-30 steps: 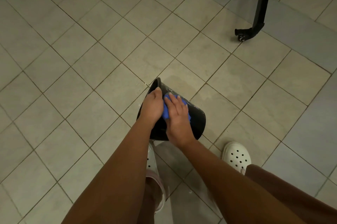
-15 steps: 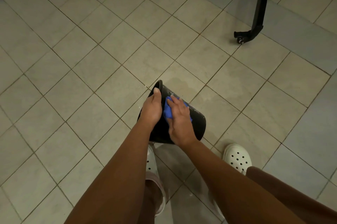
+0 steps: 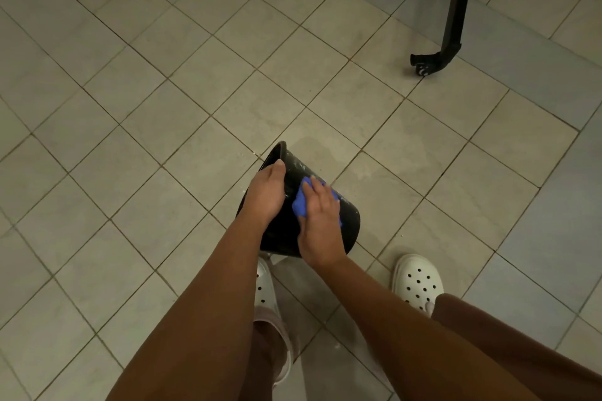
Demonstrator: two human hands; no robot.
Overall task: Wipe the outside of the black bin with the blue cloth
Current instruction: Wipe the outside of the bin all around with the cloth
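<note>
- The black bin [image 3: 350, 221] is tipped over on a slant, just beyond the person's feet, above the tiled floor [image 3: 136, 100]. Whether it touches the floor cannot be told.
- The left hand [image 3: 265, 192] grips the bin at its left side near the rim, fingers curled round the edge and out of sight behind it.
- The blue cloth [image 3: 299, 205] lies bunched against the bin's outer wall, on the upturned side.
- The right hand [image 3: 321, 224] lies flat on the cloth, fingers nearly straight, pressing it to the bin; blue shows on both sides of the hand.
- Pale smears mark the bin's wall just beyond the cloth.
- Two white clogs stand nearer the person than the bin: one [image 3: 265, 286] directly below it, the other [image 3: 418, 281] to its right.
- A black leg with a caster [image 3: 423, 66] stands well beyond the bin, to its right.
</note>
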